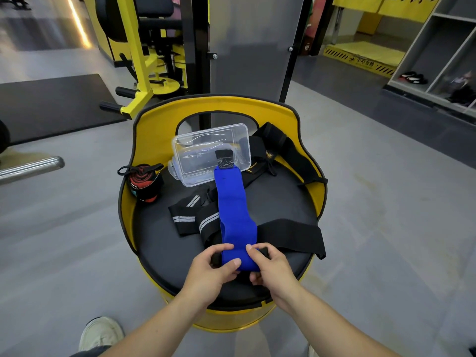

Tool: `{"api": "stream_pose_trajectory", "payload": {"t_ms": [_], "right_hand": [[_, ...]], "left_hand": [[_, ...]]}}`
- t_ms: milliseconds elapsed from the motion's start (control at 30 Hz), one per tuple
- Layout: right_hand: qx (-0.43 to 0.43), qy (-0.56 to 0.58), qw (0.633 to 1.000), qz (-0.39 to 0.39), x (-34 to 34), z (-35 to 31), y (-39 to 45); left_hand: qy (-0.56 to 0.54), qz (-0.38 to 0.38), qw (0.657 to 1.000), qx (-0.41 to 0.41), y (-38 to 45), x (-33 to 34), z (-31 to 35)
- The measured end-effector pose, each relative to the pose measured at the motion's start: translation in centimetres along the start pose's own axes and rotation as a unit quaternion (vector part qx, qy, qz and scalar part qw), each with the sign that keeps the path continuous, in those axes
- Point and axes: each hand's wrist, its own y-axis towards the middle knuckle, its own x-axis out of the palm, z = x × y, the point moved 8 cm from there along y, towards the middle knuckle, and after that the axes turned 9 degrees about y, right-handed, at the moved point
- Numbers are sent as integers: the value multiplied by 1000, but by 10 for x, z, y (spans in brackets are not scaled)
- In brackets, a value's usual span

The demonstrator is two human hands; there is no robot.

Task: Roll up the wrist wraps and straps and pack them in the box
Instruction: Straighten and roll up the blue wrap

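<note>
A long blue wrist wrap lies stretched across the black seat of a yellow barrel chair, its black tab end resting on the clear plastic box. My left hand and my right hand both grip the near end of the blue wrap, which is curled into a small roll between my fingers. A rolled red-and-black wrap sits at the seat's left. Black straps with grey stripes lie under the blue wrap. A wide black strap lies to the right.
More black straps drape over the chair's right rim behind the box. The box lid lies beneath the box. Yellow gym machines stand behind the chair. My shoe is on the grey floor at lower left.
</note>
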Motion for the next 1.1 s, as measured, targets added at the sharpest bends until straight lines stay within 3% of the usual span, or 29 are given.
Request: {"api": "stream_pose_trajectory", "payload": {"t_ms": [267, 433, 733, 900, 1100], "right_hand": [[-30, 48, 998, -32, 1, 0, -4], [-78, -41, 996, 0, 1, -13, -5], [-57, -113, 992, 17, 1, -10, -3], [-60, -53, 997, -6, 3, -11, -2], [-85, -64, 994, 13, 5, -19, -4]], "left_hand": [[-3, 25, 1000, -1, 8, -3, 0], [11, 43, 999, 8, 7, -1, 6], [-4, 48, 999, 8, 5, -5, 6], [-38, 52, 998, -16, 6, -5, 8], [-8, 59, 997, -39, 6, -5, 10]]}}
